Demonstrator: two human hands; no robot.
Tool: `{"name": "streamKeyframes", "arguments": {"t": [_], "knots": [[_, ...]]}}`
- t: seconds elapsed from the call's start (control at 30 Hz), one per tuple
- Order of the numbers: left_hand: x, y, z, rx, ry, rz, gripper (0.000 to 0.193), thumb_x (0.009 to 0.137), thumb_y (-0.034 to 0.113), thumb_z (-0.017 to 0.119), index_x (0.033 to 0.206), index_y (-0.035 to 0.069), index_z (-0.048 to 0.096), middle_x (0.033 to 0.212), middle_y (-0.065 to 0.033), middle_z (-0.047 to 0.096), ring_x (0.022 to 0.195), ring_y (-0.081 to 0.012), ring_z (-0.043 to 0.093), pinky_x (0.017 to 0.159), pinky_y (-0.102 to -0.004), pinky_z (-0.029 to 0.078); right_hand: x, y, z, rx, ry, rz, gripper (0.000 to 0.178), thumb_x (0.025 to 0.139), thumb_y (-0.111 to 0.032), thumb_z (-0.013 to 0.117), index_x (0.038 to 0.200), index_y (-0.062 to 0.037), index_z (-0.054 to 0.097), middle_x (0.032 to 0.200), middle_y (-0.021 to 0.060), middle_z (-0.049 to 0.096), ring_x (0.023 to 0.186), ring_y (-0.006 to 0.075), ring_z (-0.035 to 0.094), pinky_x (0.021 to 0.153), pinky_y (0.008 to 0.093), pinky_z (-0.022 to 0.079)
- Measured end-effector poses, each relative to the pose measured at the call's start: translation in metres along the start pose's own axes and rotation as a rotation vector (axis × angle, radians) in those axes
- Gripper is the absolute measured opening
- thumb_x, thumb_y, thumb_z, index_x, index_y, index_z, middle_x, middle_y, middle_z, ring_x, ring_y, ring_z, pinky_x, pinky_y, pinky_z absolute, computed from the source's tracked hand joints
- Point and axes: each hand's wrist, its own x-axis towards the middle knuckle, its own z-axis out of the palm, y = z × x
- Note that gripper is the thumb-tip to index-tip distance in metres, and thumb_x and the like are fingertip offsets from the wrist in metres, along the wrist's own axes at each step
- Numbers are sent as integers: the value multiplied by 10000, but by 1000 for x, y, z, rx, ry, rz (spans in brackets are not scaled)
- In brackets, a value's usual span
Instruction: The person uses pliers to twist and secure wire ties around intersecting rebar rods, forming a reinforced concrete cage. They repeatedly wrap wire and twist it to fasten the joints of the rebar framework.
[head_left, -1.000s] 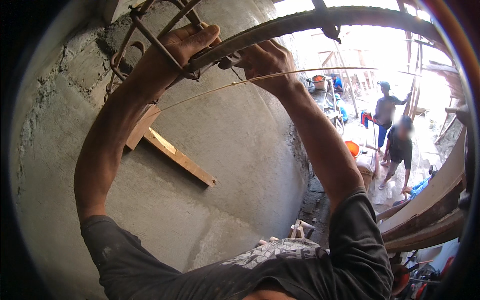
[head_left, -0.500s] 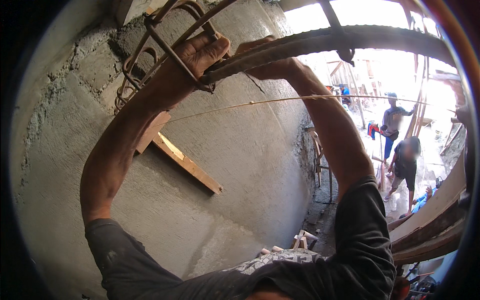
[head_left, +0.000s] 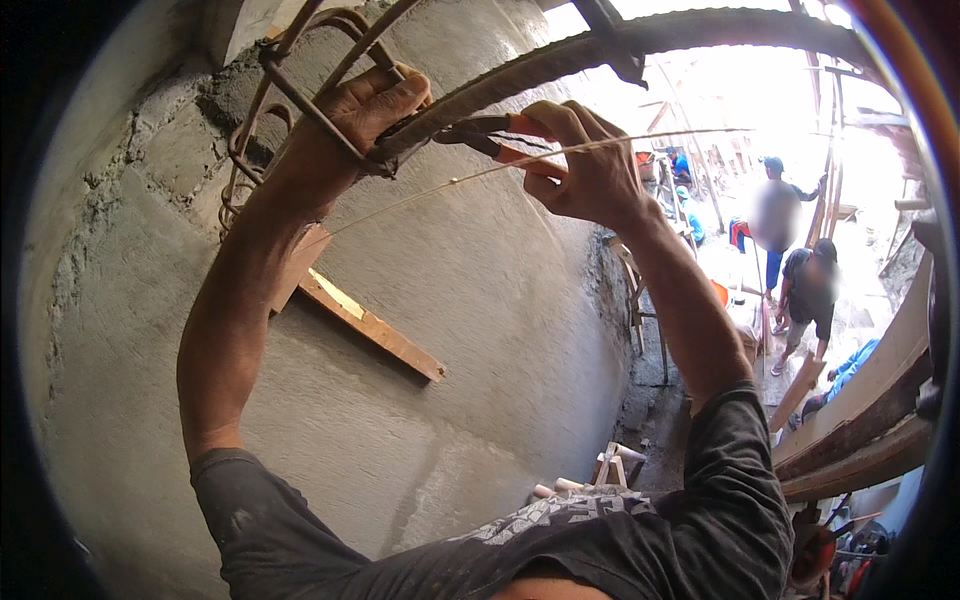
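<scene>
My left hand [head_left: 378,105] is closed around the ribbed steel rebar [head_left: 570,62], close to a bent stirrup [head_left: 312,112] whose bar crosses in front of my wrist. Its fingertips are partly hidden. In my right hand [head_left: 605,165] is a pair of pincers with orange handles [head_left: 522,160]. Their dark jaws lie just below the rebar, near my left hand; whether they bite on anything I cannot tell. A thin tie wire [head_left: 405,160] shows under the rebar by the left hand. A taut string [head_left: 454,182] runs across below both hands.
A rough cement wall [head_left: 480,300] fills the left and middle. From it juts a wooden piece [head_left: 375,325] below my left forearm. Curved boards [head_left: 860,410] rise at the right. Several people, one a person in dark clothes [head_left: 808,290], are on the bright ground beyond.
My right hand has drawn back from behind the rebar to below it, so the pincers now show. The rebar and my left hand have shifted slightly left in view.
</scene>
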Motion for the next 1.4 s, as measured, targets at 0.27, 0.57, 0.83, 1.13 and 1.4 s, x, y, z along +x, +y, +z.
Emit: {"name": "streamKeyframes", "arguments": {"t": [0.27,0.57,0.83,1.13,1.4], "knots": [[1,6,-9,178,-83,-41,311,1046,374,605,1028,79,702,770,15,659,645,-24,611,523,-175,465,-2,27,24,-282,214,-61,587,727,-218,861,1275,-261,656,972,-28,663,875,159,650,777,372,524],[0,0,-7,35,-68,-94,421,1091,438,484,1055,66,678,777,-40,644,666,-83,613,569,-278,485,86,87,21,74,168,-484,271,729,-182,868,944,-148,707,832,15,698,756,204,694,655,364,570],[1,-2,-1,123,26,50,466,1088,471,474,1085,35,638,777,-54,624,630,-102,598,556,-294,491,165,95,0,-172,7,-828,390,615,-111,890,952,-135,697,880,34,715,808,262,712,695,367,575],[9,-17,-11,505,-65,405,328,1114,319,448,1176,31,594,934,-73,657,680,-110,632,545,-292,550,190,122,-19,27,-311,-834,377,754,-163,857,1095,-99,711,984,53,725,888,240,706,771,348,571],[-3,-19,-6,182,22,144,368,1091,434,491,1106,122,687,634,53,541,520,-10,497,449,-205,394,13,40,6,548,-909,549,416,845,-428,848,941,-47,714,794,56,714,660,138,710,581,322,618]]}}
